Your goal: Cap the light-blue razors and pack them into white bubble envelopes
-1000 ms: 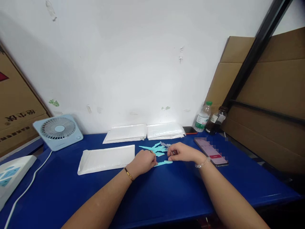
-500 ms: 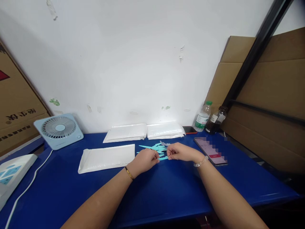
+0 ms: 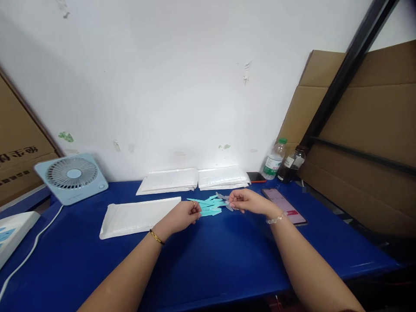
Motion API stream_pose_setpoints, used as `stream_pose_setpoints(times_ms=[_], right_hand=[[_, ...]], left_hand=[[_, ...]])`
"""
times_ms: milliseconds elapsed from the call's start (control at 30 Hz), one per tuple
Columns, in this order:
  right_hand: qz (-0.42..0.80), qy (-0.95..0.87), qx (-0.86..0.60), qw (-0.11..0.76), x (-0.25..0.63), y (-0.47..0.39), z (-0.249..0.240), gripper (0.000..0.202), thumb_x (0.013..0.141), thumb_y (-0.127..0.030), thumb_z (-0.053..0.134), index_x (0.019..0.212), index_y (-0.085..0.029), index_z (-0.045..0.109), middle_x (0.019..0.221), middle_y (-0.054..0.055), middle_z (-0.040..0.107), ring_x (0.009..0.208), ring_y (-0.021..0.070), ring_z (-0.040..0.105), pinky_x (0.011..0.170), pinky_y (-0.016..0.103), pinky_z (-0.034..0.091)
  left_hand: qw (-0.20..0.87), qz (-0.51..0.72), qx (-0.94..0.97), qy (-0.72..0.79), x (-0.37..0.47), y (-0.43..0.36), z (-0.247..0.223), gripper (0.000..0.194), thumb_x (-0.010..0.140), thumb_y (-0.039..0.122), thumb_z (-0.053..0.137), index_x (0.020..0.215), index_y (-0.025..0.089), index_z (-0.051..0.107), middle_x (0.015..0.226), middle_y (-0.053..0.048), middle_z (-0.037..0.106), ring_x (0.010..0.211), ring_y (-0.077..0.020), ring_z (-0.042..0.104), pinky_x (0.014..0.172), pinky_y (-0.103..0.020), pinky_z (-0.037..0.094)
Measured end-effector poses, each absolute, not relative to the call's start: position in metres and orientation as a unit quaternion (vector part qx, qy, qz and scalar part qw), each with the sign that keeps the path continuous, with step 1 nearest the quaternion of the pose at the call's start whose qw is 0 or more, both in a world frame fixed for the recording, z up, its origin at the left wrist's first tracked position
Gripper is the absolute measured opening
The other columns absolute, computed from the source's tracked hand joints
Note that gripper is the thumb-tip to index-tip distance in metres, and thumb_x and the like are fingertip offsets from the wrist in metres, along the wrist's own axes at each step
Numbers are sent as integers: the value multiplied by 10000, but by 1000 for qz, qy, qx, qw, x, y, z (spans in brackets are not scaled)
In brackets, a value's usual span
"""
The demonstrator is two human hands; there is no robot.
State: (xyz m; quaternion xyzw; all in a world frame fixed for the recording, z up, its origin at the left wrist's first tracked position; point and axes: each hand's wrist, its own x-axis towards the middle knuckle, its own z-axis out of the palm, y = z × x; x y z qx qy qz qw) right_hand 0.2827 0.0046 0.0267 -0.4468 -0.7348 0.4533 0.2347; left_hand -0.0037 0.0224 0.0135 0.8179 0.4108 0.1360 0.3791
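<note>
A small pile of thin, flat turquoise plastic sticks point(image 3: 210, 205) lies on the blue table, with several grey-purple sticks point(image 3: 222, 196) at its right end. My left hand point(image 3: 183, 213) is at the pile's left side, fingers closed on the end of a turquoise stick. At the right side, my right hand point(image 3: 248, 203) has its thumb and fingertips pinched together against the grey-purple pieces. What exactly lies between those fingertips is too small to make out.
A white padded envelope point(image 3: 130, 219) lies left of my left hand. Two stacks of white envelopes point(image 3: 169, 180) rest along the wall. Phones point(image 3: 286, 207), bottles point(image 3: 273, 162) and a light-blue fan point(image 3: 73, 177) stand or lie around. Cardboard point(image 3: 364, 130) borders the right side.
My hands have moved apart: the left has shifted left along the pile. The right has let go of the turquoise stick both hands held and moved up to the grey-purple pieces.
</note>
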Motion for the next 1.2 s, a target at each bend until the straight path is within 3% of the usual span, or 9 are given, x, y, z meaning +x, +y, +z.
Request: stream_pose_setpoints(times_ms=[300,1033,1200], right_hand=[[441,-757,-436,206,270,2,23,248,805,-396,605,841,-152,584,630,-35,491,524,76,427,505,197,358],[377,-809,-420,166,253,-5,24,257,808,-415,584,857,-164,608,630,-25,529,522,86,472,521,202,383],[407,-808,-410,116,255,-6,25,265,801,-420,588,864,-165,624,647,-20,562,515,88,494,526,210,401]], left_hand=[[403,123,809,410,-1,21,12,182,775,350,485,801,184,554,680,0,613,634,-144,571,582,-233,412],[422,113,806,398,5,17,9,212,779,355,509,840,166,583,690,-9,637,640,-140,588,584,-230,425],[361,76,846,386,14,7,8,211,782,351,528,805,183,653,746,-12,663,659,-141,574,583,-233,400]])
